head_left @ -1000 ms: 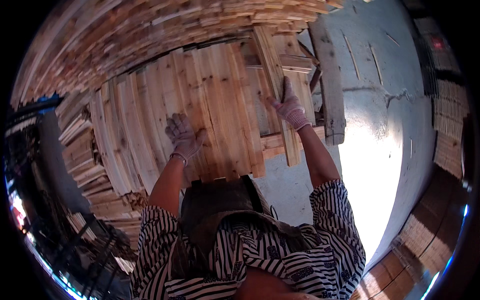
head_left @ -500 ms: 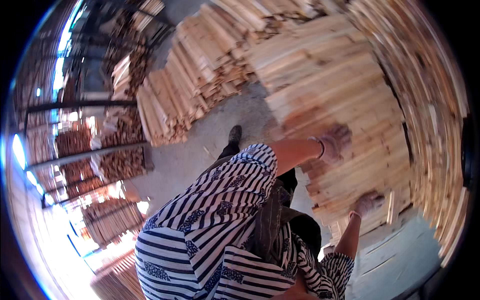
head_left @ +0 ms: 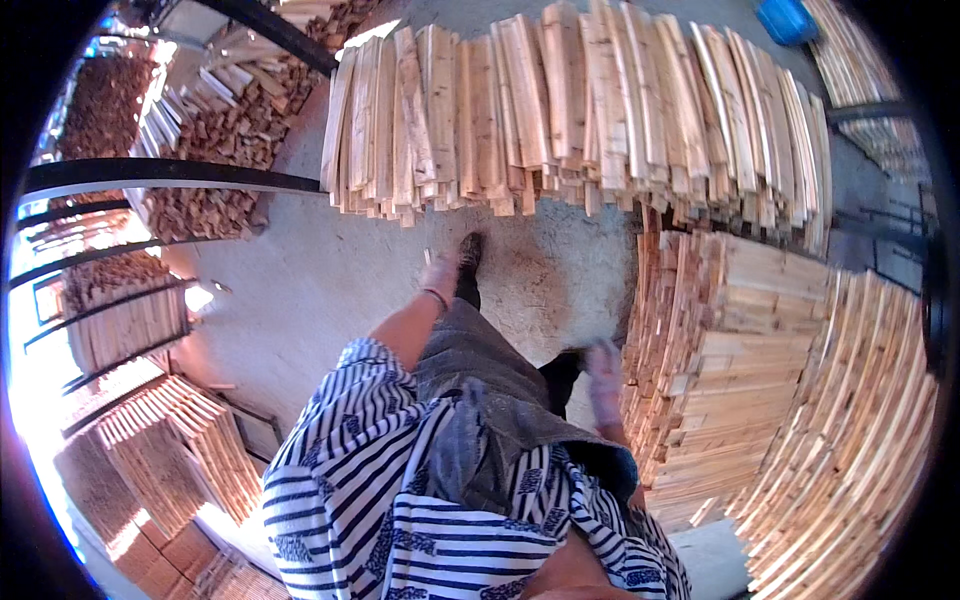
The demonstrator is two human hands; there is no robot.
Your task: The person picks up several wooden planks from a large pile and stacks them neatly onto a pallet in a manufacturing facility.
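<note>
Looking down past our striped shirt (head_left: 420,510) and grey apron (head_left: 490,390), we see both hands hanging free over the pale concrete floor (head_left: 330,270). Our left hand (head_left: 440,272), in a pinkish work glove, is out ahead of us at the end of a bare forearm; it is blurred, so we cannot tell whether the fingers are spread or curled, and nothing shows in its grip. Our right hand (head_left: 603,375), gloved the same way, is lower and to the right, also smeared by motion; its fingers look loosely extended, holding nothing that we can make out.

Just beside the right hand, to its right, stands the tall neat stack of pale sawn wooden boards (head_left: 760,380), board ends facing us; the hand is close to its near edge, though we cannot say whether it touches. Beyond the left hand, across the floor, lies the long loose heap of rough timber slats (head_left: 570,100), their ends ragged and uneven. One dark shoe (head_left: 468,262) shows right next to the left hand.

Far left of the left hand, black metal rack bars (head_left: 150,178) run across piles of short wood offcuts (head_left: 230,130). Down at lower left, behind us, sit more bundled slats (head_left: 170,460) in sunlight. A blue container (head_left: 788,20) sits at the top, beyond the slat heap.
</note>
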